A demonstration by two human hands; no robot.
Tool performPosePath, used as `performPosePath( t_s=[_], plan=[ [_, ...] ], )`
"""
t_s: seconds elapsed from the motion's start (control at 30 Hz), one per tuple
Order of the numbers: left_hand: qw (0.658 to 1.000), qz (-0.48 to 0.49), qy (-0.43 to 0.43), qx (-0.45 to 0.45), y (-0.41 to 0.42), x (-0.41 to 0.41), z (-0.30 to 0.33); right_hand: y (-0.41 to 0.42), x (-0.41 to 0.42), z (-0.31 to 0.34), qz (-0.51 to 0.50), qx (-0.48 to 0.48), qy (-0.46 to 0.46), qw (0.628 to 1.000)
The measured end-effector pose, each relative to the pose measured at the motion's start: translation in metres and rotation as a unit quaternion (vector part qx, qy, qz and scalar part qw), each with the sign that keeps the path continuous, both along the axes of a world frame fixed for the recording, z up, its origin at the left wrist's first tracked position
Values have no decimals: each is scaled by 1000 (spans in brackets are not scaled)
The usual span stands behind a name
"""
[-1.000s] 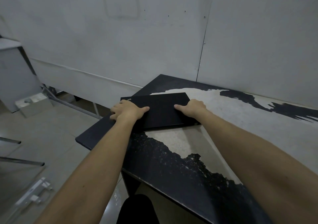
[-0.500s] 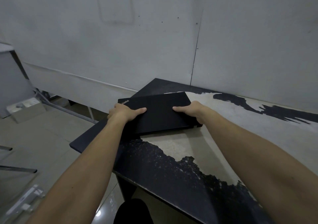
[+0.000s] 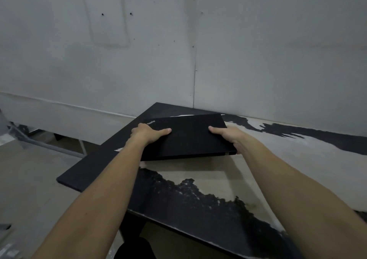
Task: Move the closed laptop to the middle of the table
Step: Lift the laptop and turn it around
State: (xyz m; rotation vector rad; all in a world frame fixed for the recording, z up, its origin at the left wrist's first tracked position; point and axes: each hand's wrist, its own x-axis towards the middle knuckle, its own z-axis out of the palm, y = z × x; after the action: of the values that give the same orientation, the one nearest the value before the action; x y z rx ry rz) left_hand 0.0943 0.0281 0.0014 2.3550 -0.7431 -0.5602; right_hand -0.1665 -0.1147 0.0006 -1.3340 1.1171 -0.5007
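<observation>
Gripped at both short ends: left hand (image 3: 146, 134) and right hand (image 3: 230, 136) closed on the laptop (image 3: 188, 137), thumbs flat across the lid, fingers wrapped beneath and out of view. Held at centre frame, lid shut, near edge tipped up off the table (image 3: 198, 201), a band of shadow showing below it. A second ago, lying flat on the dark left end of the tabletop under both palms; now raised and carried a little toward the right of the frame, over the pale worn patch. Lift apparently done, carry begun. Middle of the table, lower right of the frame, not yet reached. Wall (image 3: 258, 50) close behind the far edge.
</observation>
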Motion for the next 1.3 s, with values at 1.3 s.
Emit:
performPosePath(
  t_s=[1.3],
  plan=[
    [767,7,411,-492,-125,-192,-32,10,-90,-44,-347,-11,-314,884]
  ],
)
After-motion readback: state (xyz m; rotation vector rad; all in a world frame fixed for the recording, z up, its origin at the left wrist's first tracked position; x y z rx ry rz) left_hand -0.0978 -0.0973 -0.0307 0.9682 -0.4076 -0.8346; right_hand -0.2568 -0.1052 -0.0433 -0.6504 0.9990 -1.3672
